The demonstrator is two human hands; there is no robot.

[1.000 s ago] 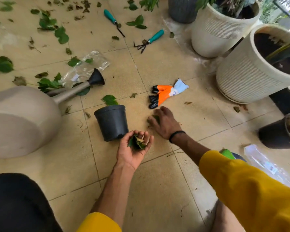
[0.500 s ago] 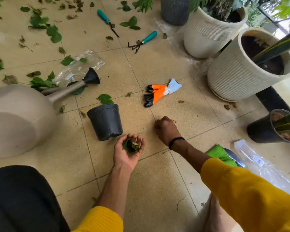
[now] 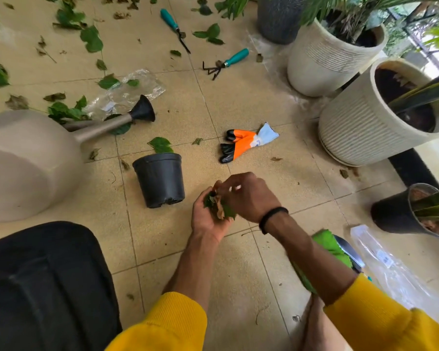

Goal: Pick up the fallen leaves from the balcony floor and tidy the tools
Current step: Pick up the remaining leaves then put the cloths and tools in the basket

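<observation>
My left hand (image 3: 205, 219) is cupped palm up around a bunch of green and brown leaves (image 3: 219, 207). Right over that bunch my right hand (image 3: 249, 196) pinches a brown leaf at its fingertips. More fallen leaves (image 3: 91, 39) lie scattered over the tiled floor at the back left. Two teal-handled tools lie at the back: a small fork (image 3: 174, 25) and a hand rake (image 3: 226, 63). Orange, black and white gloves (image 3: 246, 143) lie just beyond my hands.
A small black pot (image 3: 160, 178) lies tipped beside my left hand. A beige watering can (image 3: 23, 160) lies on its side at the left. Ribbed white planters (image 3: 360, 133) and a dark pot (image 3: 395, 214) line the right side. Clear plastic bags (image 3: 401, 272) lie on the floor.
My right hand has lifted off the floor with a brown leaf and moved left over my left hand. The bunch in my left hand has grown.
</observation>
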